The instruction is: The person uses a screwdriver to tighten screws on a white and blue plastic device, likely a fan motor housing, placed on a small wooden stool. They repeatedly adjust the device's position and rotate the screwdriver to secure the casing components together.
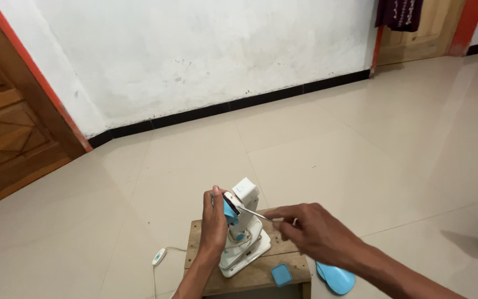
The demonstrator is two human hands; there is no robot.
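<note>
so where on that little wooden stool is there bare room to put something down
Not much: a bare strip of stool shows on the right, between the white device and the right edge, behind the small blue square piece. The left hand and right hand crowd the middle. The tiled floor beyond is wide open.

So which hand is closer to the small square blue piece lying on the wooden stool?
Right. The right hand hovers just above the small square blue piece; the left hand grips the white machine, farther off.
</note>
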